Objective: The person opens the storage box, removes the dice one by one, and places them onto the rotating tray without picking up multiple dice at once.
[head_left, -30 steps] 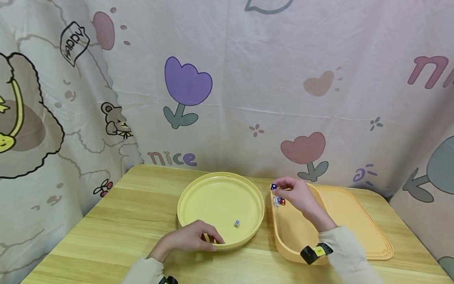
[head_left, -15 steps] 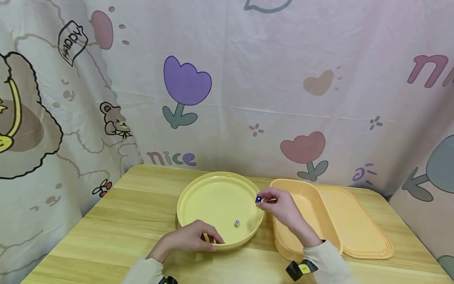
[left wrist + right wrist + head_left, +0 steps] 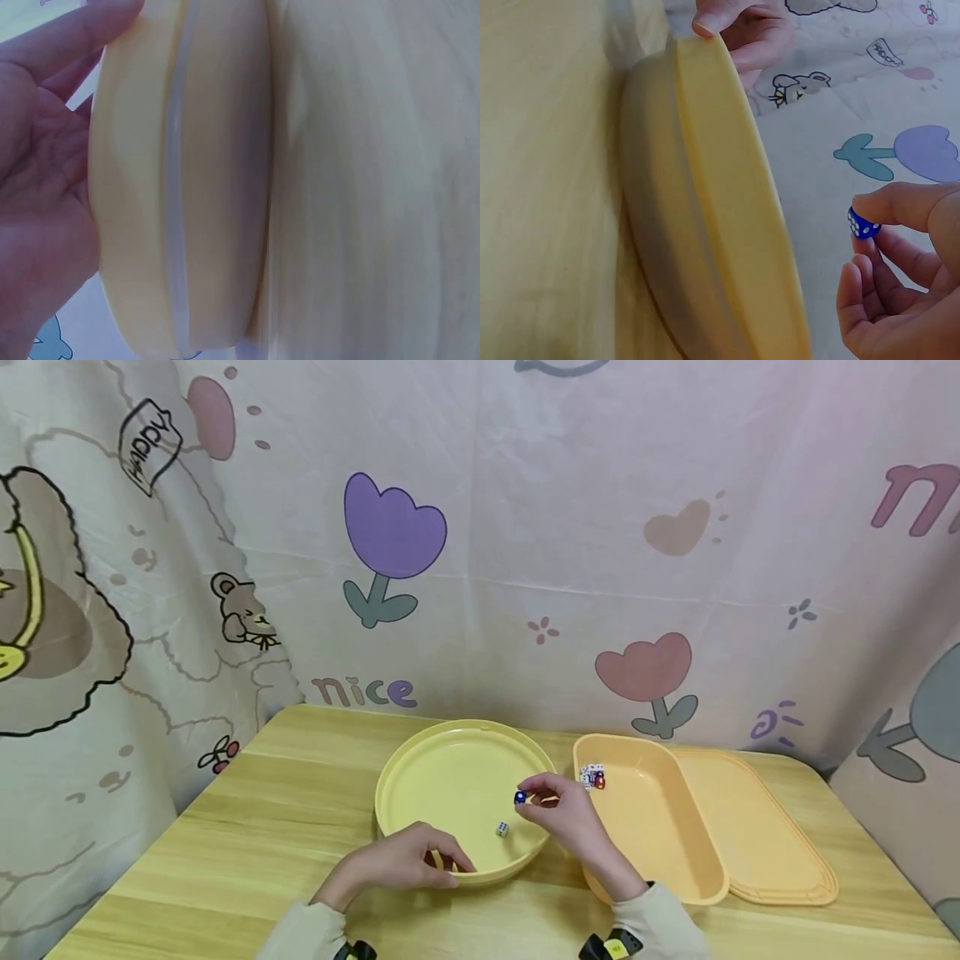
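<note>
A blue die (image 3: pixel 520 797) with white dots is pinched between the thumb and fingertips of my right hand (image 3: pixel 562 818), held above the right part of a round yellow tray (image 3: pixel 450 785). In the right wrist view, the blue die (image 3: pixel 863 223) sits clear of the tray's side wall (image 3: pixel 735 195). A white die (image 3: pixel 502 829) lies on the tray's floor. My left hand (image 3: pixel 401 860) grips the tray's near rim, fingers curled over it and thumb outside. In the left wrist view, that thumb (image 3: pixel 82 34) rests against the outer wall.
To the right stands an orange rectangular bin (image 3: pixel 652 827), with several white, blue and red dice (image 3: pixel 592 776) in its far left corner. An orange lid (image 3: pixel 765 835) lies beside it on the wooden table (image 3: pixel 262 810). A printed curtain (image 3: pixel 495 527) hangs behind.
My right hand has carried the blue die left from the bin to over the tray. The left hand has kept its grip on the rim, and the white die lies where it was.
</note>
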